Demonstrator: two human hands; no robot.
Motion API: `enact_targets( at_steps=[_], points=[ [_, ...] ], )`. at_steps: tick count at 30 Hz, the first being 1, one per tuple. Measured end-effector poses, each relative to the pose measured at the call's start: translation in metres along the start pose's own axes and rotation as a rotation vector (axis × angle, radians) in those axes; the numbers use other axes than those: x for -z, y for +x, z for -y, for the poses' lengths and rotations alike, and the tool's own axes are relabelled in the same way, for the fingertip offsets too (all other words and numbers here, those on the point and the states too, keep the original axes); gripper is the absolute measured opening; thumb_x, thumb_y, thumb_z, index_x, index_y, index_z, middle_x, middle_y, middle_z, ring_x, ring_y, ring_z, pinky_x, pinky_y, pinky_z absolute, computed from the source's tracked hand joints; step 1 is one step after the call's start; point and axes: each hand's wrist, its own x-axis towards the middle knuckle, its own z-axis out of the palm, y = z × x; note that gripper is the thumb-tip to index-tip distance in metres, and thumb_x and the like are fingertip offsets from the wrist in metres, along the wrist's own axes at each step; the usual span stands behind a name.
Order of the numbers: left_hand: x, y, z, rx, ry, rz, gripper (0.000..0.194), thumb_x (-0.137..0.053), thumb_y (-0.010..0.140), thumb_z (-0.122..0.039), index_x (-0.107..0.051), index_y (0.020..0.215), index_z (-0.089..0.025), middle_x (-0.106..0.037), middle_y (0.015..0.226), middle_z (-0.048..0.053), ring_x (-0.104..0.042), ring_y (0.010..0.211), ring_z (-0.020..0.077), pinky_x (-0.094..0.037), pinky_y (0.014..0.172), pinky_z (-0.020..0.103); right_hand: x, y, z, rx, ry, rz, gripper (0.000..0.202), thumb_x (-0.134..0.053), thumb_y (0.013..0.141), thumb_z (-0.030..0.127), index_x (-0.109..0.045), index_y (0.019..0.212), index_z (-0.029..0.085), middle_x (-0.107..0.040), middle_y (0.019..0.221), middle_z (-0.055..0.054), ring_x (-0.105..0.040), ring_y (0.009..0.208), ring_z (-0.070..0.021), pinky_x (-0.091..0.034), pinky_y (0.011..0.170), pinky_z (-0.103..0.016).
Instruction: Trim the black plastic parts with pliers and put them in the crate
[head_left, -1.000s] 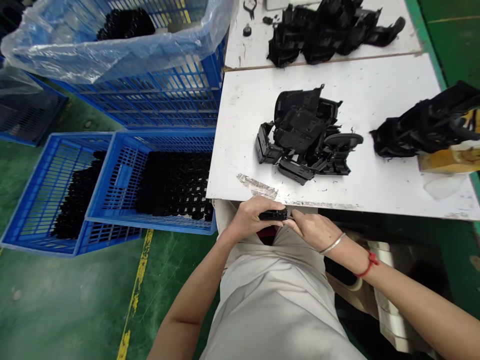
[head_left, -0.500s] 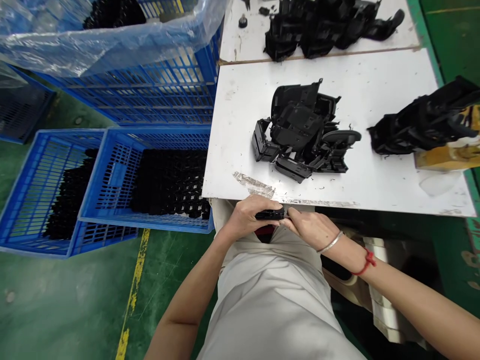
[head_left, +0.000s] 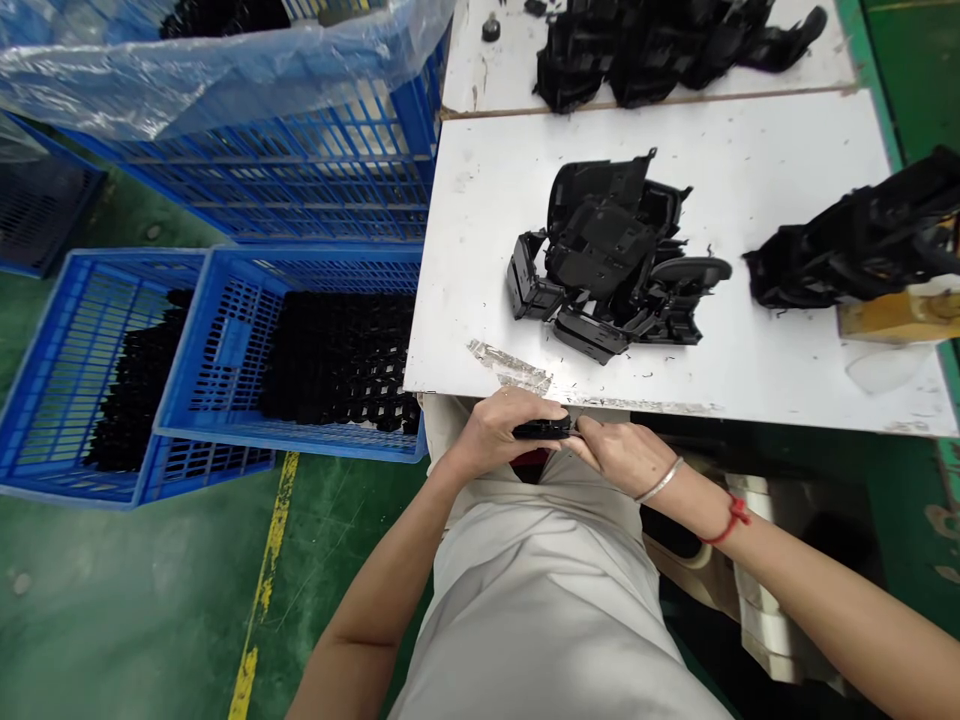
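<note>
At the table's front edge, my left hand (head_left: 499, 430) grips a small black plastic part (head_left: 541, 430) between thumb and fingers. My right hand (head_left: 619, 455) is closed at the part's right end, its fingertips pinched on something too small to make out. Just beyond both hands, a pile of black plastic parts (head_left: 600, 245) lies on the white table (head_left: 480, 260).
Blue crates (head_left: 300, 440) with stacked black parts stand on the floor at the left, beside a taller plastic-lined crate (head_left: 300, 180). More black parts (head_left: 660, 50) lie at the table's back. A black bundle (head_left: 840, 245) and yellow box (head_left: 900, 315) are at the right.
The view has shifted slightly. Both hands stay at the table's edge around the black part, with barely any change in grip.
</note>
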Motion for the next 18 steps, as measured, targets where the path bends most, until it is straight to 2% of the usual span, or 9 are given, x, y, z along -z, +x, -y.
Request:
enact_targets(
  at_steps=[8, 18],
  points=[
    [0.0016, 0.0008, -0.0002, 0.013, -0.018, 0.012, 0.028, -0.075, 0.073, -0.030, -0.065, 0.096, -0.017, -0.074, 0.091, 0.005, -0.069, 0.088, 0.0168, -0.054, 0.083, 0.030, 0.0016, 0.0031, -0.0072, 0.069, 0.028, 0.029, 0.053, -0.018, 0.100, 0.049, -0.055, 0.086, 0.014, -0.062, 0.059, -0.007, -0.058, 0.052, -0.0187, -0.016, 0.045, -0.027],
    [0.0014, -0.0007, -0.0006, 0.046, 0.002, 0.018, 0.030, -0.074, 0.073, -0.034, -0.066, 0.096, -0.018, -0.074, 0.093, 0.006, -0.069, 0.089, 0.0174, -0.055, 0.083, 0.030, -0.0003, 0.0038, -0.0020, 0.003, 0.070, 0.063, 0.043, -0.025, 0.099, 0.045, -0.054, 0.090, 0.014, -0.061, 0.061, -0.006, -0.059, 0.055, -0.0188, -0.018, 0.046, -0.026]
  ],
)
